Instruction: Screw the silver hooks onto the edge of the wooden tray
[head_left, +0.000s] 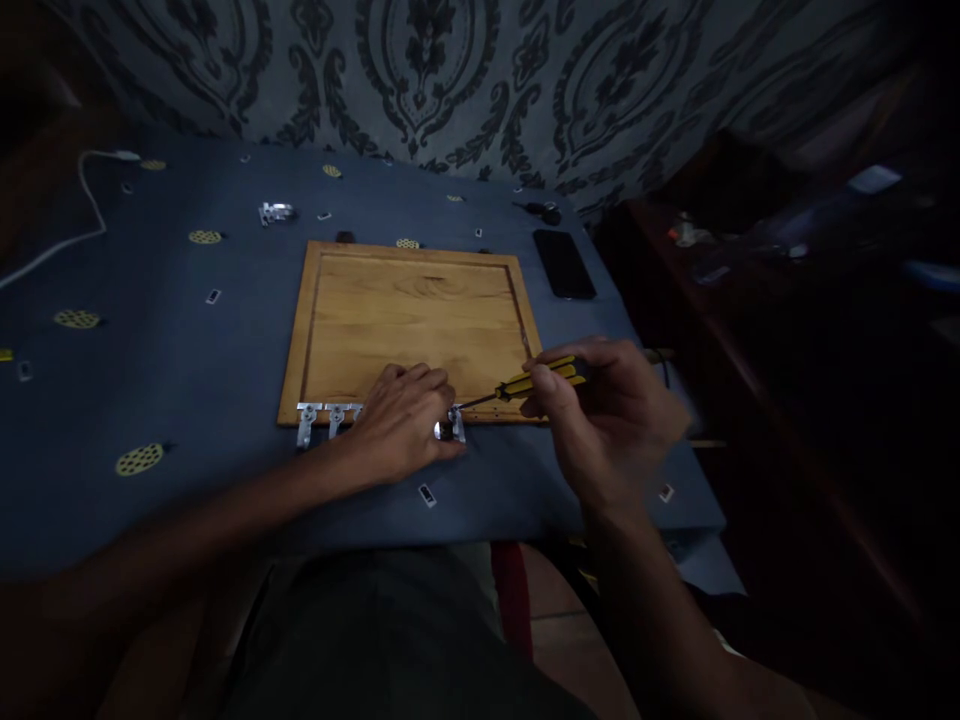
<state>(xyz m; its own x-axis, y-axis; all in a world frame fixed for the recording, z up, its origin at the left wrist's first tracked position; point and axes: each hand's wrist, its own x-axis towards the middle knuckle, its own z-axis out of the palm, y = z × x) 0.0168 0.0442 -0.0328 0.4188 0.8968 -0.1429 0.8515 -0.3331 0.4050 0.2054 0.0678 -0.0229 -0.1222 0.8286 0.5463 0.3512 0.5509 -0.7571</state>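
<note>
A wooden cabinet door [420, 320] lies flat on the blue cloth, with several metal hinges along its near edge. Two of them, a hinge [306, 424] at the left corner and a hinge [337, 419] beside it, show clear of my hands. My left hand [405, 415] is closed over the near edge, its fingers and thumb about the rightmost hinge [456, 424]. In my right hand [607, 415] is a screwdriver [540, 380] with a yellow and black handle, slanting down to the left. Its tip meets that hinge. Part of another hinge is hidden behind my left hand.
A loose hinge [277, 212] lies beyond the door at the left. Past the door's right corner are a black phone [564, 264] and a small dark object [541, 211]. A white cable [90, 190] curves at far left. Dark furniture [720, 300] stands at right.
</note>
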